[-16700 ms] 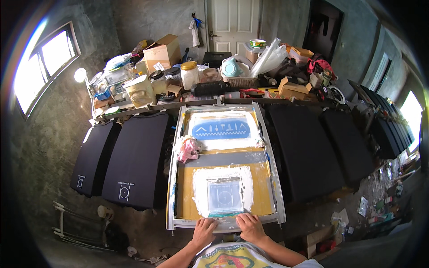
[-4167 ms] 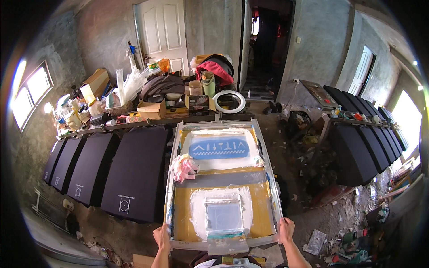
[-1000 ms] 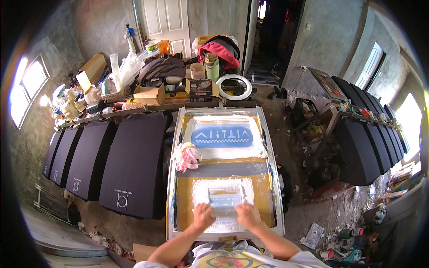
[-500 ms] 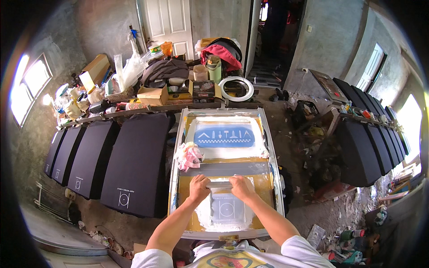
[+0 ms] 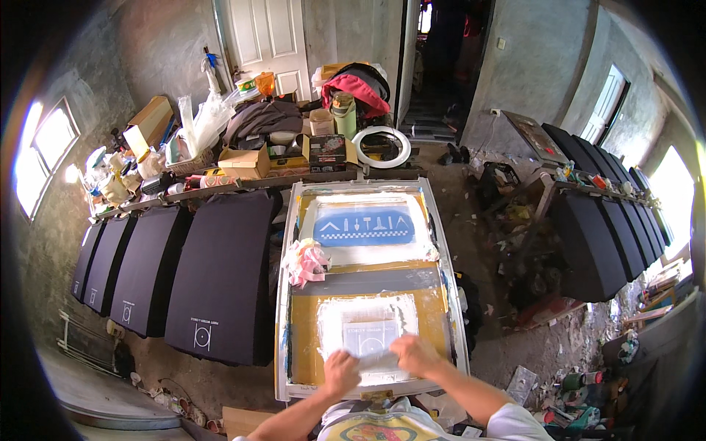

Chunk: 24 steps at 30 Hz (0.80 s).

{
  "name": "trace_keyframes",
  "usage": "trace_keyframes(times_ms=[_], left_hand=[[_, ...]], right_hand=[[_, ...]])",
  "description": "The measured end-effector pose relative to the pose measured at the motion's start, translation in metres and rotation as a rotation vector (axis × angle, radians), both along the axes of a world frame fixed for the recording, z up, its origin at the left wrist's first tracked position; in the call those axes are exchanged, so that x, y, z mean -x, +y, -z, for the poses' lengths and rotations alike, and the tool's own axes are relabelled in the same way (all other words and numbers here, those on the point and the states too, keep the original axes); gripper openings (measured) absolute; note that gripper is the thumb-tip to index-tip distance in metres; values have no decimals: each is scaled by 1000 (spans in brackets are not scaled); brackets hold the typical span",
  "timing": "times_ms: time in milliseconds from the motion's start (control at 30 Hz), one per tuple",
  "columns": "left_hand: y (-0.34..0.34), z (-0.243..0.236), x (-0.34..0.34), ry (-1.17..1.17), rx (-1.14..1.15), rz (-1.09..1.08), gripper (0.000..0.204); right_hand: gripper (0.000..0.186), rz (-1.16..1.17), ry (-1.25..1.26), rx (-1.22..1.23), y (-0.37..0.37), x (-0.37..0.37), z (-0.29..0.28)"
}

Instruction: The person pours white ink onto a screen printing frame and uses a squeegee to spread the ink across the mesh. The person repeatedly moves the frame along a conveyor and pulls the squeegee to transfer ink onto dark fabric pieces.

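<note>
A screen-printing frame (image 5: 283, 331) lies in front of me, its near mesh window (image 5: 419, 312) ringed with white ink around a pale circle-and-lines design (image 5: 370, 336). Across the lower part of that window a squeegee (image 5: 377, 361) spans between my hands, somewhat blurred. My left hand (image 5: 342, 373) is closed round its left end, and my right hand (image 5: 415, 354) grips the right end. Farther up the frame is a blue stencil panel (image 5: 363, 225) with tool shapes and a checkered strip. A crumpled pink-and-white rag (image 5: 306, 262) rests on the frame's left side.
Black printed fabric panels (image 5: 220, 275) hang over boards on the left, and more dark panels (image 5: 588, 242) line the right. Behind the frame, a cluttered bench holds cardboard boxes (image 5: 245, 161), plastic bags and a white ring (image 5: 381, 147). Scraps litter the floor (image 5: 507, 331).
Both hands have drawn the squeegee toward me, from the upper edge of the near design to its lower part. The circle design's upper area is now uncovered.
</note>
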<state>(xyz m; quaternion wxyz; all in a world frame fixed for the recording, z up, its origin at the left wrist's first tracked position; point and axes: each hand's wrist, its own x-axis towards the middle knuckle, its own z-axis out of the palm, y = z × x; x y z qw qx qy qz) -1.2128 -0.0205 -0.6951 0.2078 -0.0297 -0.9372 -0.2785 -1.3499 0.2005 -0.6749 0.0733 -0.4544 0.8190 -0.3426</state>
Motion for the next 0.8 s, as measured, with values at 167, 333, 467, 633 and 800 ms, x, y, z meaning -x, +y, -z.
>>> trace_keyframes(times_ms=[167, 333, 467, 633, 800], left_hand=[[-19, -2, 132, 131, 50, -55, 18], [-20, -5, 128, 85, 15, 66, 17], [-12, -10, 49, -16, 32, 231, 22], [-26, -19, -5, -48, -15, 231, 24], [-56, -4, 79, 115, 56, 40, 22]], right_hand=[[11, 185, -15, 7, -30, 102, 18], [8, 312, -112, -61, -25, 72, 33], [9, 351, -32, -150, 11, -34, 15], [6, 217, -138, -79, 4, -75, -14], [8, 200, -18, -118, -46, 28, -5]])
